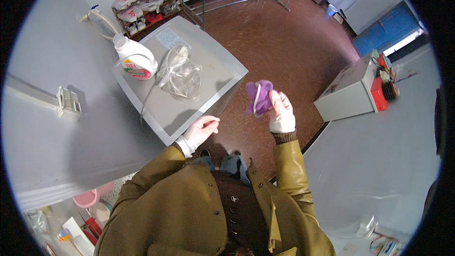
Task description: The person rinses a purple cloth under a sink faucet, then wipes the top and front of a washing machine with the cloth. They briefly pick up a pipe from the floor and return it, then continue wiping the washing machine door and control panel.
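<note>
A white plastic detergent bottle (pixel 136 59) is laid on the flat grey lid of a box-shaped machine (pixel 189 109), at its far left corner. A crumpled clear plastic bag (pixel 182 73) is laid just right of the bottle, on the same lid. A crumpled purple cloth (pixel 258 97) is held right of the machine, above the floor. A low grey metal cabinet (pixel 348 92) is set further right, well apart. A wire shoe rack (pixel 149 4) is placed behind the machine.

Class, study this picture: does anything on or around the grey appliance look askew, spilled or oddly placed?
Nothing is spilled. The white detergent bottle lies on its side on the grey appliance top instead of standing, beside a crumpled clear plastic bag. The right hand holds a purple cloth; the left hand is at the appliance's edge.
</note>
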{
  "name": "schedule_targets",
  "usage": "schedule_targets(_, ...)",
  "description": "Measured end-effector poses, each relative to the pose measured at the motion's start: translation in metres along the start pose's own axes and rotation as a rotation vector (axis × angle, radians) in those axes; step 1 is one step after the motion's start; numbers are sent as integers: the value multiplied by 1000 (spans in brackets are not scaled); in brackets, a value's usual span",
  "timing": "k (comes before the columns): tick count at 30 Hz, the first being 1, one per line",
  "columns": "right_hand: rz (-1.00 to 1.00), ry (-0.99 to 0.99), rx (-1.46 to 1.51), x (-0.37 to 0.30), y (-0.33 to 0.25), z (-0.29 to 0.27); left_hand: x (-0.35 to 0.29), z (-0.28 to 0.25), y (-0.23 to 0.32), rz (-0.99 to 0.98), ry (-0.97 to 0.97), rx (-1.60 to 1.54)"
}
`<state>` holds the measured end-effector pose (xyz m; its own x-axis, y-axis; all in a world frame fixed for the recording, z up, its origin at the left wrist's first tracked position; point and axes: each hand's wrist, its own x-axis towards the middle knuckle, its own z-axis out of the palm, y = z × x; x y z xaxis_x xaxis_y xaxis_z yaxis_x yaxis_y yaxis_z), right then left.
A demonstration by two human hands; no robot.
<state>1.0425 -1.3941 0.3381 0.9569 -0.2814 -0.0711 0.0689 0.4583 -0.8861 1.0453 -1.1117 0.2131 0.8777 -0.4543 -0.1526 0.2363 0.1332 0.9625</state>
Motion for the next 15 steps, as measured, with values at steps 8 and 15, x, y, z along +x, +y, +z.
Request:
schedule_targets(8,-803,-292,-962,158,16,35,40,-31,16,-108,444,-151)
schedule_targets(15,-285,-963,-1609,253,83,19,102,0,15,-165,686,-135)
